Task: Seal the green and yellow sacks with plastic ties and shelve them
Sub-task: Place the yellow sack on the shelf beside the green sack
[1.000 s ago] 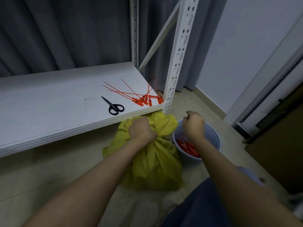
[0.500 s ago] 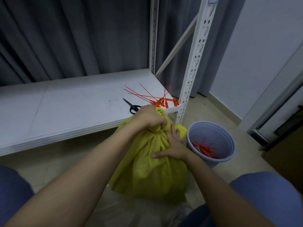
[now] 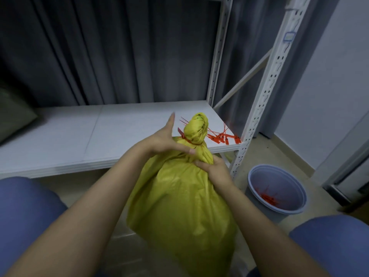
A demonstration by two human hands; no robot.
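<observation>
Yellow sack (image 3: 179,206): stands upright in front of the shelf (image 3: 79,136), below its front edge, between the person's knees. The sack's top rises above the level of the shelf board. Neck is bunched into a knob and cinched by a red tie (image 3: 186,139), whose tag sticks out toward the left end of the shelf.

Left hand (image 3: 165,140): open. Fingers are straight and laid flat across the sack just below the tie, with the thumb pointing up toward the back of the shelf. It grips nothing.

Right hand (image 3: 214,169): closed on the sack. Fingers are curled into the gathered cloth just under the neck, on the side nearer the shelf's right front post (image 3: 259,116).

Loose ties (image 3: 223,138): a bunch of red ones lying on the shelf at its right front corner, partly hidden behind the sack's knob.

Bucket (image 3: 259,176): blue, on the floor just right of the shelf's front post, with red scraps (image 3: 267,196) in its bottom.

Dark green bundle (image 3: 12,114): on the far left end of the shelf; cannot tell what it is.

Grey curtain (image 3: 99,47) hangs behind the shelf.
</observation>
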